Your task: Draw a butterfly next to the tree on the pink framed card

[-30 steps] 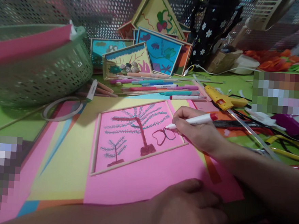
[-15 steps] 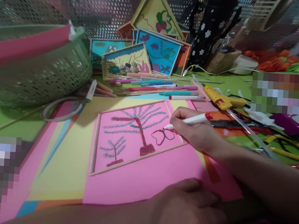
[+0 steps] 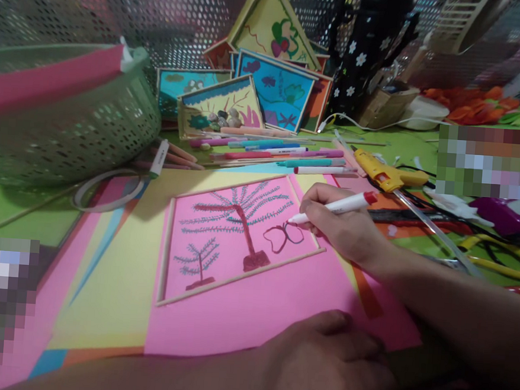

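Note:
A white marker with a red end [image 3: 345,205] is pinched in my right hand [image 3: 350,234]. Its tip touches the pink paper at the top of a small two-lobed outline [image 3: 282,237]. Around the drawing runs a thin wooden stick frame [image 3: 236,275], and inside it are a brown-trunked palm tree [image 3: 245,229] and a small plant [image 3: 200,265] with green leaves. My left hand [image 3: 328,363] rests palm down across the lower edge of the pink sheet [image 3: 206,328], its fingers stretched to the right and partly in shadow.
A green basket [image 3: 114,119] stands at the left, near a roll of white tape [image 3: 104,193]. Several markers [image 3: 285,150] lie behind the sheet. Framed pictures [image 3: 274,89] lean at the back beside a black flowered flask [image 3: 358,59]. A yellow glue gun [image 3: 384,173] lies at the right.
My right hand and the marker have shifted slightly right, with the marker tip still by the top of the outline. My left hand stays in place.

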### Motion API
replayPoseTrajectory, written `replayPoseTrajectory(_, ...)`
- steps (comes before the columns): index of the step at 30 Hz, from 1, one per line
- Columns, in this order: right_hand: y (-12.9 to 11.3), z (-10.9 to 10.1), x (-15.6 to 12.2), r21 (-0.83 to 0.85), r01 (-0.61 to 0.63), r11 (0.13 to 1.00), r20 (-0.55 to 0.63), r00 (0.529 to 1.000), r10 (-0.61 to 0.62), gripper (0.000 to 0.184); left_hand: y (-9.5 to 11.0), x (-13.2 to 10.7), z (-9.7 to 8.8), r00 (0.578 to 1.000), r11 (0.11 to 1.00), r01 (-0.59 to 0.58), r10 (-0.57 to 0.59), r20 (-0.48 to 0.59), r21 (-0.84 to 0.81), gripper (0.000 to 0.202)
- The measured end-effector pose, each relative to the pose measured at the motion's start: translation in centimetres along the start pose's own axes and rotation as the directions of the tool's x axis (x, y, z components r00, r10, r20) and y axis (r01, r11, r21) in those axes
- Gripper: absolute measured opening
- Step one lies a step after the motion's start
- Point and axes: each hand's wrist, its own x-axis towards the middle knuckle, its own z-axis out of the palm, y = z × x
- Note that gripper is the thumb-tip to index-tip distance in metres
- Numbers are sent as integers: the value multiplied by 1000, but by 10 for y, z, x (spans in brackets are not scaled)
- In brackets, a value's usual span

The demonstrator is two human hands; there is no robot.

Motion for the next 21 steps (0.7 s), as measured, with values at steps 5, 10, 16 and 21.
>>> replayPoseTrajectory(5,3,0,0,-24,4,1000,15,1000,-3,20,1,-3,2,1000,1000,-6,5,-9,-15,27)
replayPoseTrajectory(10,3,0,0,-47,-19,999,32,999,20,21,0,-2,1,1000,1000,-1,1,0,-12,29)
replayPoseTrajectory(16,5,1,0,-10,-32,999,12,999,32,21,1,-2,0,999,1000,-11,11,-50,9,32)
replayPoseTrajectory(21,5,1,1,17,-4,1000,-7,1000,4,23,1,-2,-1,997,999,-18,21,-79,40,30)
